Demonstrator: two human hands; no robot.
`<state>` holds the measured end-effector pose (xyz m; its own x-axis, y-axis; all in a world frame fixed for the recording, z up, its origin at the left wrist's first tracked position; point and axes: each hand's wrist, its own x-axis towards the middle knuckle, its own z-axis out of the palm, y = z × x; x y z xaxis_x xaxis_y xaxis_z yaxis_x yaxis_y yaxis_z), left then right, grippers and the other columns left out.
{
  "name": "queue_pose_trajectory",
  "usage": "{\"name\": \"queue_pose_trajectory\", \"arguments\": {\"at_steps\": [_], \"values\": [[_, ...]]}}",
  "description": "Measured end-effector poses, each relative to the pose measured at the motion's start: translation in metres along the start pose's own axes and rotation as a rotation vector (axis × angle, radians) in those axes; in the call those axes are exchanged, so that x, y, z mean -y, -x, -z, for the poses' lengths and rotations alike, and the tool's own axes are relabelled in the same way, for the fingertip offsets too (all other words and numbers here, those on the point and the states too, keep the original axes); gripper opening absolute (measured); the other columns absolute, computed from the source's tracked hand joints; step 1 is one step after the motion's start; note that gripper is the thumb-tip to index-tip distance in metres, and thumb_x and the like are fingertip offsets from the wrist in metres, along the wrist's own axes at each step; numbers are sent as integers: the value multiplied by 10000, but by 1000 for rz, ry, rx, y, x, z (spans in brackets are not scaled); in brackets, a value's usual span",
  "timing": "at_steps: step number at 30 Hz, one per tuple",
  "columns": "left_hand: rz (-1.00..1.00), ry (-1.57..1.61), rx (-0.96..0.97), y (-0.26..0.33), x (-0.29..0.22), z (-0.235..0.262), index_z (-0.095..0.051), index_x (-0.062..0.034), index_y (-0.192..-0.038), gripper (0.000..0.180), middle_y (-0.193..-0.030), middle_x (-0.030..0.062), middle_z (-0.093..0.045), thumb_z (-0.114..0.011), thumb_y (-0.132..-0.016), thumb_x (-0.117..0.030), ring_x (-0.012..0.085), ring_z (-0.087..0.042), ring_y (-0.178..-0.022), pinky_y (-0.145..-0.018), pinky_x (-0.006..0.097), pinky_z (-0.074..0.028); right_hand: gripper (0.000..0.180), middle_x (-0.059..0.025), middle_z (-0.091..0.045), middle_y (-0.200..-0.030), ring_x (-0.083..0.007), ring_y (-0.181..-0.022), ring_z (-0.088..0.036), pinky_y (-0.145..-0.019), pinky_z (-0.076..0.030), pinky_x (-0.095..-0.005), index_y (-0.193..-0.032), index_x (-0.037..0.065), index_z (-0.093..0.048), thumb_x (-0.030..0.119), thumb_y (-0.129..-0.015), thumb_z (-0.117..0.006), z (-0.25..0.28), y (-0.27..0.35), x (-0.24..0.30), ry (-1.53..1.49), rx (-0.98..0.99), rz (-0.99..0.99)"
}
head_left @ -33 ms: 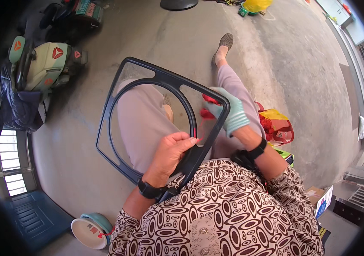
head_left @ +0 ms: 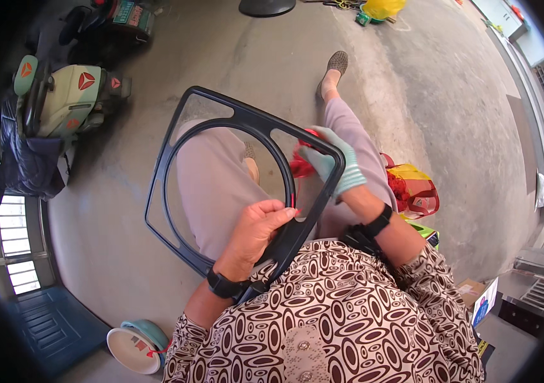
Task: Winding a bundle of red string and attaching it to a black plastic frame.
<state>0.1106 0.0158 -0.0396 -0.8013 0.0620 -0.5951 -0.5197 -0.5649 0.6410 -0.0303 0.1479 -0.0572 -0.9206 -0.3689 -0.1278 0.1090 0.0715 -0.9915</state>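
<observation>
A black plastic frame (head_left: 246,116), roughly square with a large round ring inside it, lies tilted across my lap. My bare left hand (head_left: 262,226) grips the ring's near right side. Its thumb and forefinger pinch a bit of red thread against the ring, where a short red stretch shows. On my right hand (head_left: 336,163) is a pale green striped glove. That hand reaches behind the frame's right corner, closed around a bundle of red yarn (head_left: 301,163). The frame's edge hides part of the glove and its fingers.
A red and yellow bag (head_left: 415,191) with red yarn stands beside my right leg. White and teal basins (head_left: 133,350) sit at the lower left. A scooter (head_left: 71,102) is parked at the left. A cardboard box (head_left: 473,290) is at the lower right.
My right hand and the red yarn have shifted slightly, the bundle now showing more to the left inside the frame's corner opening. My left hand and the frame have hardly moved.
</observation>
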Motion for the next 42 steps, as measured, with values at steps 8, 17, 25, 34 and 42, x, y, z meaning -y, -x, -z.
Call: {"name": "queue_pose_trajectory", "arguments": {"at_steps": [8,17,25,34,42], "values": [[-281,100,37,-9,20,3,-634,13,-1024,166,-920,70,-667,-603,-883,-69,140,-647,-833,-778,271,-528,373,-105,-658,-965,-206,-793,-648,-742,-542,-331,-1139,25,-562,322,-915,-581,-29,-5,-7,-1065,617,-676],[-212,-4,156,-3,9,6,-638,7,-978,128,-862,35,-663,-605,-895,-84,77,-613,-773,-720,212,-495,454,-102,-575,-1153,-177,-925,-616,-859,-511,-322,-1196,5,-484,296,-874,-617,-5,14,7,-1039,802,-483],[-139,-4,48,4,-1,5,-629,-52,-850,87,-734,-22,-637,-615,-891,-127,16,-573,-595,-506,138,-417,337,-133,-633,-957,-249,-881,-622,-886,-480,-453,-1071,15,-536,288,-883,-599,47,6,-31,-1313,107,-265],[-172,41,26,2,0,11,-565,-48,-997,134,-758,14,-653,-617,-882,-94,19,-582,-607,-488,133,-413,395,46,-392,-585,-37,-354,-357,-399,-339,-222,-936,59,-432,453,-950,-461,153,62,13,-1257,485,24],[-187,26,1,6,-4,3,-550,-43,-948,106,-750,15,-648,-621,-885,-89,17,-572,-600,-501,129,-411,205,-28,-516,-709,-147,-569,-519,-635,-472,-320,-823,72,-509,148,-714,-664,153,74,-7,-552,73,-150]]}}
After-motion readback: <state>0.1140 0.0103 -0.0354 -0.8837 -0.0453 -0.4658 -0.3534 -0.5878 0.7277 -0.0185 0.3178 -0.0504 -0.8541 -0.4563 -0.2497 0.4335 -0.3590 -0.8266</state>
